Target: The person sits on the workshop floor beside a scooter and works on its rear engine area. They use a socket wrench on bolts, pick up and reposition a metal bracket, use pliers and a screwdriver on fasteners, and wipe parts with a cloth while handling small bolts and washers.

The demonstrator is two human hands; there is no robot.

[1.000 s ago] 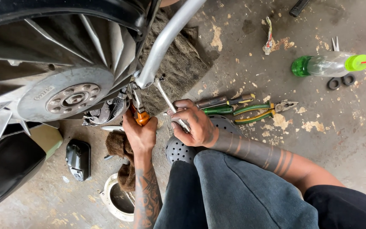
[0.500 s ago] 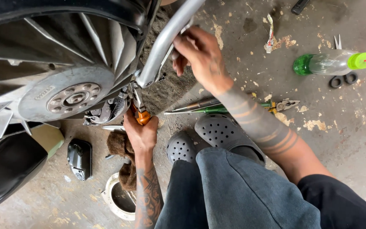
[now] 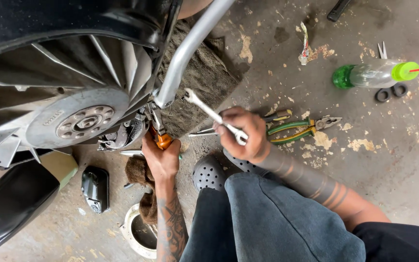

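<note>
Centrally, a silver combination wrench [image 3: 214, 116] is clenched in the right hand [image 3: 243, 133], fingers wrapped round its ring end, while its open-jawed end points up-left, just short of the lower end of a curved silver metal tube [image 3: 190, 46]. To the left, the left hand [image 3: 161, 157] is closed round the orange handle of a screwdriver [image 3: 162, 140], whose shaft runs up into the metal fittings below the tube's end. These fittings sit beside the grey round hub [image 3: 81, 121] of a finned silver wheel [image 3: 73, 82] under a black tyre [image 3: 64, 24]. Behind the tube lies a dark coarse cloth [image 3: 204, 77] on the stained concrete floor [image 3: 389, 160]. Right of the right hand lie green-handled pliers [image 3: 299, 128]; farther right rests a clear plastic bottle with green ends [image 3: 374, 73], with two black rubber rings [image 3: 389, 92] just beside it. Below the hands, two grey perforated clogs [image 3: 209, 172] show at the knees of grey trousers [image 3: 277, 223]. Lower left lie a brown rag [image 3: 139, 174], a small black casing [image 3: 95, 189] and a round white rimmed dish [image 3: 139, 235].
</note>
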